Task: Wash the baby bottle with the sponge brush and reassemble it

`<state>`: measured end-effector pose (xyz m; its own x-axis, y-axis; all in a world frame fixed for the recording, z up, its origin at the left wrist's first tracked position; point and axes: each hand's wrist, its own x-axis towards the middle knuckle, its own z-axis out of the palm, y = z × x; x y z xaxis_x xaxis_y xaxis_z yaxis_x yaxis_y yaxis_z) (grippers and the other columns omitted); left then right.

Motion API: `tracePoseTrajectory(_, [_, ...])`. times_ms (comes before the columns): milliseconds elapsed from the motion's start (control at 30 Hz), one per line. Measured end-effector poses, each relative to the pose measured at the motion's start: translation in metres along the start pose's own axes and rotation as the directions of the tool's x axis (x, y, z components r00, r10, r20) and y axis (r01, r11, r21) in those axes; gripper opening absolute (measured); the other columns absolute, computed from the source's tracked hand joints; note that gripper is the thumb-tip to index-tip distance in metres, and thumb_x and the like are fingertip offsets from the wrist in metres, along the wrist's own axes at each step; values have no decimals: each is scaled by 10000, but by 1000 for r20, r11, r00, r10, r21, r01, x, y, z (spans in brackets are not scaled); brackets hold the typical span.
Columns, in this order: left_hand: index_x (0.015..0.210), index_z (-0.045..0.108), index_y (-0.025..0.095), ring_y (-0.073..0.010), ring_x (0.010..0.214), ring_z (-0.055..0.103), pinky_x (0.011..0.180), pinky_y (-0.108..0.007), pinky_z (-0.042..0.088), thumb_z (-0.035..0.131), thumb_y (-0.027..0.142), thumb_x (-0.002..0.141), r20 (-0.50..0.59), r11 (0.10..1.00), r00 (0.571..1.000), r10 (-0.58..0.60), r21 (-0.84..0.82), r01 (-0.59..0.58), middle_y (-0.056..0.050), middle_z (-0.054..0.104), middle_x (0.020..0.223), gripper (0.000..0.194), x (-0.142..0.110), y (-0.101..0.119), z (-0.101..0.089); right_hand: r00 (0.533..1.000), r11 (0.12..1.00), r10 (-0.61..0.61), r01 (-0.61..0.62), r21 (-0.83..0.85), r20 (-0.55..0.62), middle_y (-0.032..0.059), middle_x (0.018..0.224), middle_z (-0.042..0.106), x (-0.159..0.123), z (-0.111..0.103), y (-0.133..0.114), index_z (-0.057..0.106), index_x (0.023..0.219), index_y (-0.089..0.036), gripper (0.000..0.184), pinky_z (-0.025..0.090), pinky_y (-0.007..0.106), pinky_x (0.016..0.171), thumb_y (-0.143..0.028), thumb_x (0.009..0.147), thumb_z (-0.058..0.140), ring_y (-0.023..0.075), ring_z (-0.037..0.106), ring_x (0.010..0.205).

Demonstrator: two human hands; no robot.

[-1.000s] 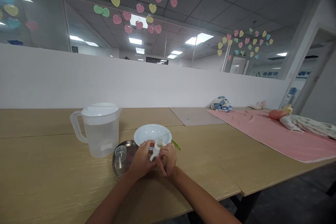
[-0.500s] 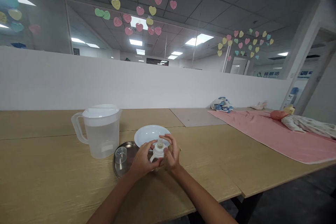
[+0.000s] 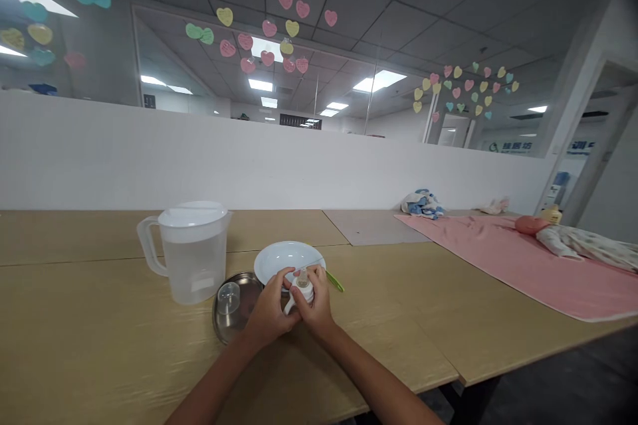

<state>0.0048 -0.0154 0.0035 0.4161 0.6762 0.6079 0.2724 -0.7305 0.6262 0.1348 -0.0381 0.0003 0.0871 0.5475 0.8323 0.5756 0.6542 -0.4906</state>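
Left hand (image 3: 270,307) and right hand (image 3: 318,311) together, clamped on a white bottle (image 3: 302,291) at lower centre: probably light, smooth and slippery, best held around the body. Just beyond, a steel dish (image 3: 245,292) and a bowl (image 3: 284,255), then a jug (image 3: 194,272); a doll (image 3: 529,224) at far right.

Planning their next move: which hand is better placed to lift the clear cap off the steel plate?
Probably the left hand: it is next to the steel plate and clear cap; the right hand lies beyond the white baby bottle both hold.
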Motion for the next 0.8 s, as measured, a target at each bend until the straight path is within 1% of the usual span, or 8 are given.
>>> tracePoseTrajectory(100, [1195,391,167,-216,914,569,849,-381,455,600,217,622,9,1000,1000,-5,12,5,-63,568,962,612,0,1,-1,1000,1000,25,-24,9,-14,37,828,477,1,2,-1,568,862,-186,160,404,345,740,-323,787,531,196,481,825])
tracePoseTrajectory(233, [1194,400,181,-211,912,573,841,-366,457,578,189,623,26,1000,1000,-10,-8,10,-51,583,964,598,-1,4,-3,998,996,62,-60,68,-27,39,846,502,1,2,0,550,848,-190,184,403,341,753,-362,785,539,196,495,837])
tracePoseTrajectory(400, [1223,389,177,-230,934,573,856,-393,444,579,254,670,50,999,999,-14,-36,16,-72,597,1000,590,-1,5,-4,999,985,-24,17,171,36,57,886,560,-2,-4,3,549,946,-185,275,390,359,771,-409,832,436,213,511,858])
tracePoseTrajectory(500, [1238,365,176,-238,954,567,869,-410,436,582,236,656,67,998,998,-15,-51,19,-77,592,1019,624,-1,2,-4,998,992,-50,46,118,34,55,845,549,-2,-6,3,535,932,-173,252,385,352,729,-381,826,442,203,499,805])
tracePoseTrajectory(667, [1221,357,167,-220,908,576,829,-382,459,579,177,596,70,1000,997,-15,-27,17,-66,584,997,663,0,-1,-2,996,995,-92,92,-34,-13,18,756,473,-1,-4,2,464,825,-182,170,358,313,645,-344,784,499,173,453,713])
tracePoseTrajectory(733, [1215,363,166,-213,889,582,811,-369,468,577,185,603,72,1000,997,-10,-6,11,-62,591,982,649,0,-1,-3,995,994,-97,97,-56,-12,18,758,472,-1,-3,1,462,829,-183,158,360,311,643,-330,784,494,172,453,714])
tracePoseTrajectory(800, [1203,387,176,-214,916,581,820,-369,467,555,200,639,80,999,996,30,43,-34,-71,598,1014,589,0,-2,-5,995,993,-98,97,-70,-10,23,764,486,0,-3,1,473,842,-181,151,368,312,647,-319,783,494,174,462,721])
